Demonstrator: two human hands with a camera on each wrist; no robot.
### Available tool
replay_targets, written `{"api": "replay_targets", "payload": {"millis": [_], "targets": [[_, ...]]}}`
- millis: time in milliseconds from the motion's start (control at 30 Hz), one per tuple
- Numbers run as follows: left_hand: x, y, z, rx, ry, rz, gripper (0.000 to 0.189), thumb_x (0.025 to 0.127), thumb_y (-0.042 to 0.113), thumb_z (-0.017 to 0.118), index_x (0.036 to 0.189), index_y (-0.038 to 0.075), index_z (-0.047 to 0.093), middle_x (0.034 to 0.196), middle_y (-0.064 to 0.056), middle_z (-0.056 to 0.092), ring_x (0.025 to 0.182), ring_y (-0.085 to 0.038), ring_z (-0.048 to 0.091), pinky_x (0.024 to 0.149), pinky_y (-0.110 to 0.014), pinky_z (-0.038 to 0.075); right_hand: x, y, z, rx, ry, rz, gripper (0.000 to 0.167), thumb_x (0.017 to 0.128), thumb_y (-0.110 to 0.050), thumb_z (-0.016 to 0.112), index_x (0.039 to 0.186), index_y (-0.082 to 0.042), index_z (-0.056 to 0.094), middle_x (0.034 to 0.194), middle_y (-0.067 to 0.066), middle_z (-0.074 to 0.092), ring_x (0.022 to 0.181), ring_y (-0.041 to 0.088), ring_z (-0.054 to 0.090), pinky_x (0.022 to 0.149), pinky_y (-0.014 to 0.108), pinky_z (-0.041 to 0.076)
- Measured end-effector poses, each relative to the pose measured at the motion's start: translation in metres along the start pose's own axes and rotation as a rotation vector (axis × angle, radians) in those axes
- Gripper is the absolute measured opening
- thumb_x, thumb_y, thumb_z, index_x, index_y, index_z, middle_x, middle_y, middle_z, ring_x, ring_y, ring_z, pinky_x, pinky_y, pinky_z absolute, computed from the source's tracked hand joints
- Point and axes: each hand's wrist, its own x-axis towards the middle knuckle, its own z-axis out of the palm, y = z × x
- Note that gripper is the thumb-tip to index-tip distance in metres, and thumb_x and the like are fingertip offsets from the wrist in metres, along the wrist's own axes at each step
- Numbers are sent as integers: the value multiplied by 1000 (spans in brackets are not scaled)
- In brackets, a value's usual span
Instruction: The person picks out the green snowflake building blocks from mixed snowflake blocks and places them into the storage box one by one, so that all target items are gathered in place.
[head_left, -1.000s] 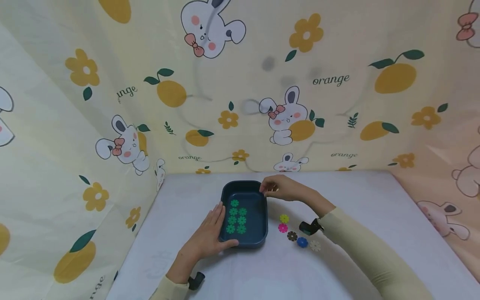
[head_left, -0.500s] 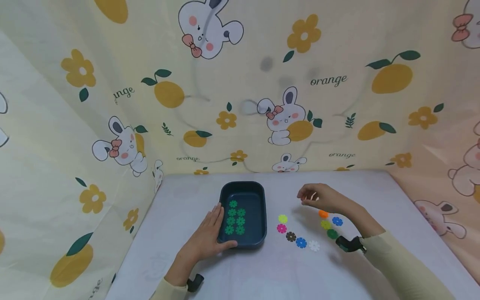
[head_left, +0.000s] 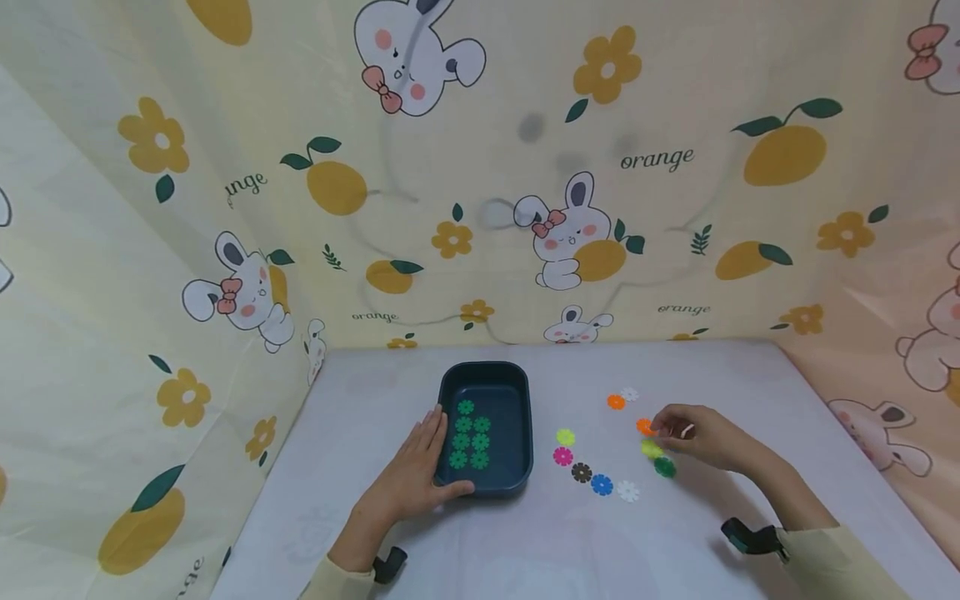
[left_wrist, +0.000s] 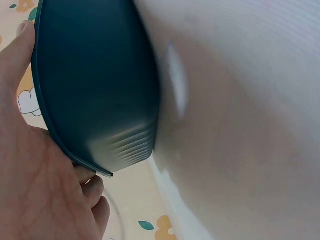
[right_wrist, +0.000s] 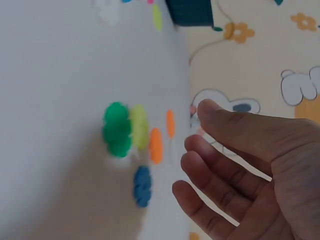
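My left hand (head_left: pixel 412 475) rests along the left side of a dark blue rectangular bin (head_left: pixel 522 475), thumb at its near end; the left wrist view shows the bin (left_wrist: pixel 95 75) from outside. Several green notched plastic discs (head_left: pixel 482 442) lie inside it. My right hand (head_left: pixel 701 437) hovers at the right-hand group of discs, fingers loosely bent, nothing held. Its fingertips overlap an orange disc (head_left: pixel 645 427), beside a yellow-green disc (head_left: pixel 651 450) and a green disc (head_left: pixel 664 467). A blue disc (right_wrist: pixel 142 186), hidden by the hand in the head view, shows in the right wrist view.
Between bin and right hand lie a yellow disc (head_left: pixel 566 437), a pink disc (head_left: pixel 562 456), a dark brown disc (head_left: pixel 582 472), a blue disc (head_left: pixel 602 485) and a white disc (head_left: pixel 627 492). Farther back are an orange disc (head_left: pixel 616 402) and a white disc (head_left: pixel 629 394). A patterned curtain (head_left: pixel 495 250) backs the table.
My right hand has moved from the bin's far right rim, rightward across the table to the right-hand group of discs. My left hand and the bin stay put.
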Motion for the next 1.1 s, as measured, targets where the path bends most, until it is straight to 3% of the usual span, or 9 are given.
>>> {"api": "replay_targets", "payload": {"millis": [300, 833, 967, 1100], "targets": [[0, 1, -2, -3, -1, 7, 124, 91, 79, 66, 173, 6, 8, 182, -9, -1, 168, -25, 4, 136, -46, 11, -16, 17, 18, 14, 0, 133, 35, 86, -25, 92, 110, -9, 72, 92, 1, 60, 86, 20, 52, 66, 25, 47], [0, 0, 0, 1, 9, 9, 124, 91, 81, 64, 173, 7, 8, 182, -9, 0, 168, -25, 4, 135, -46, 11, -13, 20, 30, 29, 0, 140, 35, 85, -15, 92, 104, -10, 63, 96, 2, 61, 91, 22, 56, 75, 27, 54], [0, 0, 0, 0, 8, 6, 125, 91, 82, 63, 173, 7, 8, 182, -8, 0, 168, -25, 4, 135, -46, 12, -11, 13, 30, 58, -14, 100, 28, 89, -10, 87, 102, -12, 63, 95, 0, 62, 92, 21, 57, 75, 23, 53], [0, 0, -1, 2, 2, 4, 125, 91, 82, 63, 173, 7, 7, 182, -8, -1, 168, -24, 3, 135, -46, 11, -4, 5, 27, 91, -20, -18, 20, 93, -8, 83, 103, -12, 67, 99, -1, 66, 92, 17, 61, 80, 22, 57]]}}
